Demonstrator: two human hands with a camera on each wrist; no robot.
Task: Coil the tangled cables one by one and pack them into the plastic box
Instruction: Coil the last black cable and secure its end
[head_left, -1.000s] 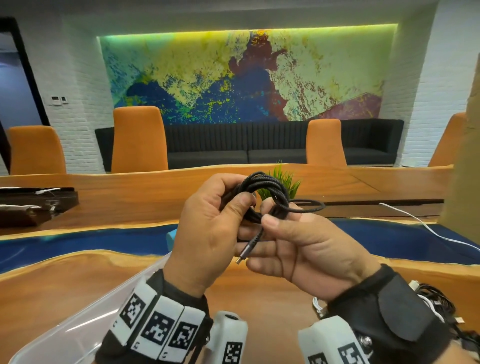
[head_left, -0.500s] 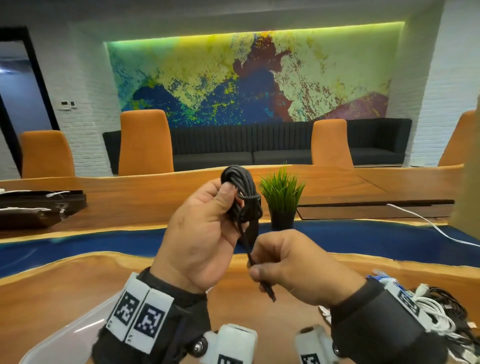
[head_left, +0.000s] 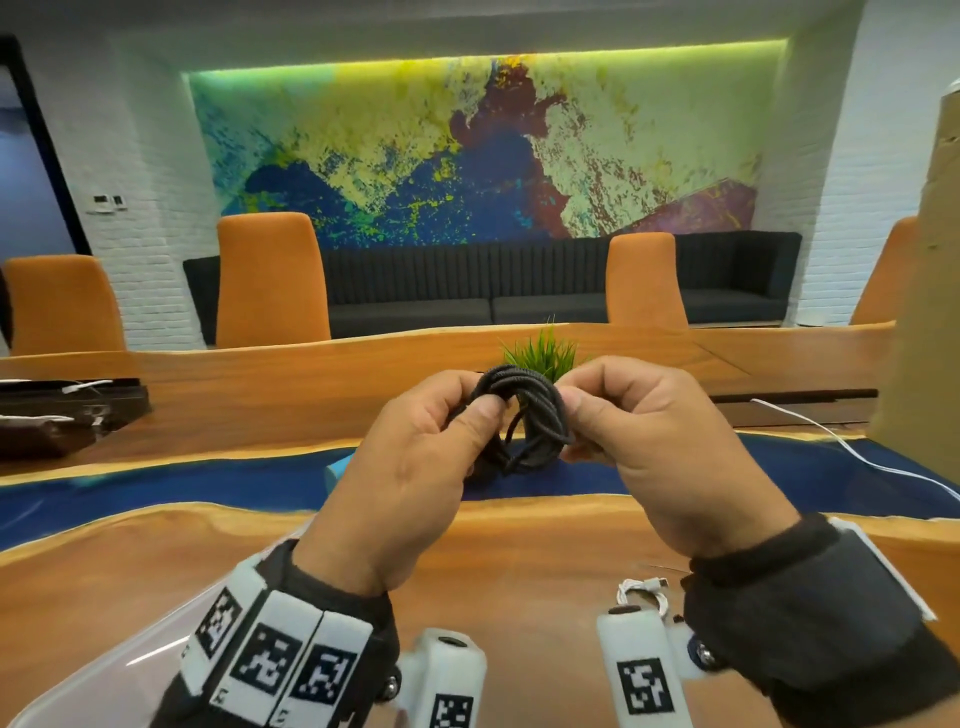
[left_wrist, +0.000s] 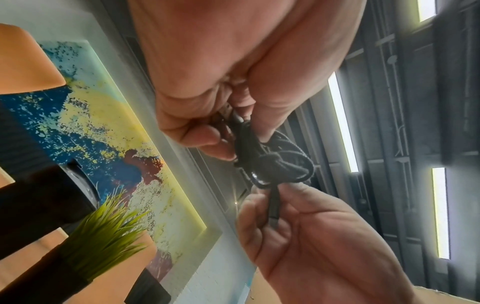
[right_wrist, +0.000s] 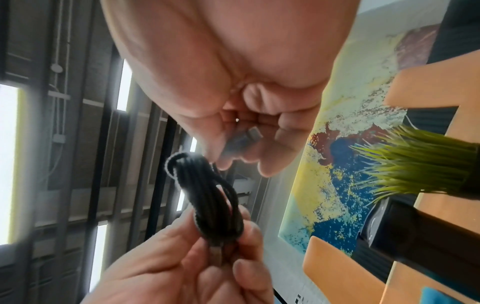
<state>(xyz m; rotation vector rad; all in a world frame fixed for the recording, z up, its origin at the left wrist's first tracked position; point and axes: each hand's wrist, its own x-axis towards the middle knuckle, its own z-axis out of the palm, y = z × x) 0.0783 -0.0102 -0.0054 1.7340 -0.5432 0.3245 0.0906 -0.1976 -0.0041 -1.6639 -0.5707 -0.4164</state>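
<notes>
Head view shows both hands raised above the wooden table (head_left: 519, 571), sharing a black braided cable (head_left: 524, 421) that is wound into a small bundle of loops. The left hand (head_left: 415, 483) clamps the left side of the bundle, thumb pressed on the front of the loops and fingers curled behind. The right hand (head_left: 649, 447) pinches the right side of the same bundle between thumb and bent fingers. From the left wrist camera, the black braided cable (left_wrist: 275, 162) hangs between the left hand (left_wrist: 221, 82) above and the right hand (left_wrist: 311, 236) below, with one end of the cable running down into the right palm. From the right wrist camera, a grey plug (right_wrist: 244, 139) lies inside the curled fingers of the right hand (right_wrist: 233, 72), while the left hand (right_wrist: 182, 263) grips the lower end of the coiled loops (right_wrist: 213, 201). A clear plastic box (head_left: 104, 670) sits at the near left corner of the table, below the left wrist. A white cable (head_left: 644, 592) lies on the table near the right wrist, and a small green plant (head_left: 545, 353) stands just behind the hands.
</notes>
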